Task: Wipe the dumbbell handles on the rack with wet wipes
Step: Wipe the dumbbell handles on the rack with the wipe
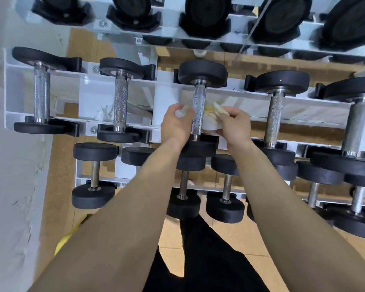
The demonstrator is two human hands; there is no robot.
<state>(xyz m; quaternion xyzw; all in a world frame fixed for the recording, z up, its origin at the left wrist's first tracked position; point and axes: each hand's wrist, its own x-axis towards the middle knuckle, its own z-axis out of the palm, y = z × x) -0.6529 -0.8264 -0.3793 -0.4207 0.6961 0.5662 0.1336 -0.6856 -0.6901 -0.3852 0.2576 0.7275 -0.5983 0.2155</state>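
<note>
Two hands pinch one wet wipe (208, 127) slung behind the middle-tier dumbbell handle (199, 102), its axis running twelve to six: left hand (176, 123) at nine o'clock, right hand (237, 124) at three, equally near.

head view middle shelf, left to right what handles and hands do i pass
first handle → second handle → left hand → third handle, in front of the wet wipe that both hands hold → right hand → fourth handle → fifth handle
</note>
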